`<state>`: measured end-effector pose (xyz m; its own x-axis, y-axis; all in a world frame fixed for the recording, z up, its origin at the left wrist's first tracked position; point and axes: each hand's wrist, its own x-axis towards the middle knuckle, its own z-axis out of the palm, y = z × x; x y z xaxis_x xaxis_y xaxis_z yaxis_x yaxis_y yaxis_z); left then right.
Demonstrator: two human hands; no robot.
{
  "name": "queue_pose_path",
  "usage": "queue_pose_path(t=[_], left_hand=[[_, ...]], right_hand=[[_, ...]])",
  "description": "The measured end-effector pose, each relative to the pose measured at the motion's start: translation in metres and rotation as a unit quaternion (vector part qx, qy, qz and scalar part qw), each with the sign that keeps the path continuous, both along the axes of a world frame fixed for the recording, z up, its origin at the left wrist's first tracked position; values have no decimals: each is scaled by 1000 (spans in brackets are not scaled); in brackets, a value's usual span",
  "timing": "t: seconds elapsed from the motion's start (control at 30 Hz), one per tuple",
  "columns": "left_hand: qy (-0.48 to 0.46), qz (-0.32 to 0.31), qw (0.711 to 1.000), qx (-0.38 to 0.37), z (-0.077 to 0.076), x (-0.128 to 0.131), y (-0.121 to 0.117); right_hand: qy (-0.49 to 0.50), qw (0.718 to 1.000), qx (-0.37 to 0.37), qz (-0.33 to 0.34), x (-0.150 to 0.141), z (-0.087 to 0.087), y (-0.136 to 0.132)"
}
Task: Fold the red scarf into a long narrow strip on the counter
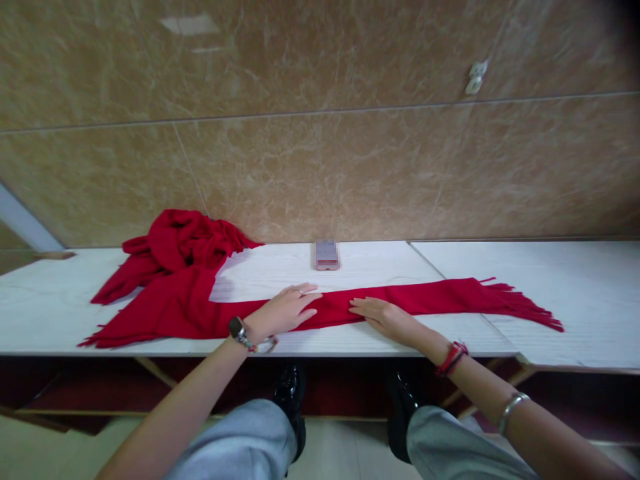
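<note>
A long red scarf (pixel 445 297) lies folded into a narrow strip along the white counter, its fringed end spread out at the right. My left hand (pixel 286 309) rests flat on the strip near its middle, fingers stretched toward the right. Palm down, my right hand (pixel 383 316) touches the same strip a little further right, its fingers pointing left. Bare red cloth shows between the two hands. At the left, the strip meets a wider fringed part, and a crumpled heap of red cloth (pixel 183 243) lies behind it; whether it is one piece with the scarf I cannot tell.
The white counter (pixel 565 283) runs along a tan tiled wall (pixel 320 173). Behind the scarf a phone (pixel 327 255) lies by the wall. A small white fitting (pixel 476 77) is on the wall at upper right. Open dark red shelves (pixel 345 390) sit beneath the counter.
</note>
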<state>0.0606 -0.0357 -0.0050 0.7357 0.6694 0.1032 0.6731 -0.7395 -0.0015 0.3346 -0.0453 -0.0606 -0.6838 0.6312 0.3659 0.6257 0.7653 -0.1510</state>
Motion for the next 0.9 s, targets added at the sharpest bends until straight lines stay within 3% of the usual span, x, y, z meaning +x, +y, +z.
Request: queue_pose_path(t=[0.1,0.2,0.4,0.67,0.8,0.9], left_hand=[[6,-15,999,-28,-26,17,5],[24,-13,998,-55,-38,13,5],[28,-3,997,-74,-29,11,-1],[26,-26,996,-78,-34,14,-4],[29,-10,995,-91,-28,16,-7],[5,-2,999,-52,-25,29,-9]], right_hand=[[5,1000,5,-3,-1,-1,0],[8,1000,15,6,0,-1,0],[53,997,48,6,1,-1,1],[4,1000,-11,8,5,-1,-2],[-6,1000,-7,2,4,0,-4],[-22,1000,13,-10,0,5,-8]])
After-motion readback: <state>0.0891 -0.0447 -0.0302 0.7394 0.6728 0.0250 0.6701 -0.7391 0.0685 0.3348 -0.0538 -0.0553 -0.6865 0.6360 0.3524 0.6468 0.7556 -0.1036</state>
